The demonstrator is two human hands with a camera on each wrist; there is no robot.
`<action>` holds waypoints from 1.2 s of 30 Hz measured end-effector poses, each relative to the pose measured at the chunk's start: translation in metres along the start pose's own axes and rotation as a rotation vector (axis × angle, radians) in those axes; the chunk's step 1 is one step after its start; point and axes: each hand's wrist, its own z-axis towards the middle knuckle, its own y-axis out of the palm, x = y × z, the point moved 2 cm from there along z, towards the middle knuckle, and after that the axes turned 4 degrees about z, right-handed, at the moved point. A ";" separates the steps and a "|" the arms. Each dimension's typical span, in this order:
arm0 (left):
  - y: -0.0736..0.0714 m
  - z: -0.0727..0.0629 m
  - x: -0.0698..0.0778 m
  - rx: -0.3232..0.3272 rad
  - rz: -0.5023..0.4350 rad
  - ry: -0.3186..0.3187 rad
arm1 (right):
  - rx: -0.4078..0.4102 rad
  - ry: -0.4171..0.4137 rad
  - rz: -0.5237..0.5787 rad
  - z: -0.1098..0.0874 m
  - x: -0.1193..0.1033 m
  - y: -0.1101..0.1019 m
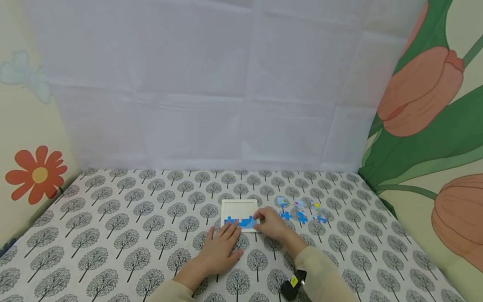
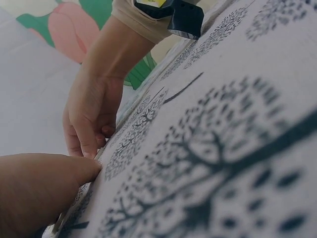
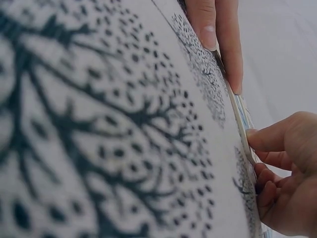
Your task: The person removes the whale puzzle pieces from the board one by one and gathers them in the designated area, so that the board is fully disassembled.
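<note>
A: Where is the puzzle tray (image 1: 239,201)?

B: It lies flat on the worktop (image 1: 154,260), on the tree cloth, in front of the person. Both hands are at it.

A: What is the left hand (image 1: 219,250) doing?

B: Its fingers are out straight and a bit spread, with the tips on the tray's near edge. It isn't gripping anything. I think it's there to stop the tray from sliding.

A: And the right hand (image 1: 271,223)?

B: Its fingers are bent in, with the thumb and a finger close together at the tray's right edge. I can't tell if they pinch a piece or just touch the tray. Maybe it's making the end of the row sit neatly.

A: What row?

B: The blue puzzle row (image 1: 246,222). It runs along the near side, and the far part of the tray is bare.

A: Why are the loose puzzle pieces (image 1: 302,217) over there?

B: They're spread out on the right, near the right hand. Perhaps that makes them easy to see and reach.
</note>
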 end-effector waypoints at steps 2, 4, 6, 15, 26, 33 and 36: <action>-0.001 0.000 0.000 -0.002 -0.004 -0.001 | -0.003 -0.003 0.003 0.000 0.000 0.000; -0.001 0.000 0.000 -0.007 -0.007 -0.001 | -0.004 0.003 0.005 0.000 -0.001 0.000; -0.001 0.000 0.000 -0.014 -0.011 -0.001 | -0.002 0.009 0.002 -0.001 -0.001 0.000; 0.001 0.001 0.000 -0.012 -0.004 0.005 | 0.013 -0.021 0.011 -0.002 -0.001 0.000; -0.002 0.000 0.000 -0.017 -0.001 0.003 | 0.004 0.003 0.063 -0.003 -0.001 0.001; -0.002 0.000 0.000 -0.013 0.003 0.003 | 0.011 0.005 0.098 -0.003 -0.003 0.000; -0.002 0.001 0.000 -0.012 0.004 -0.001 | 0.017 0.003 0.120 -0.002 -0.003 -0.001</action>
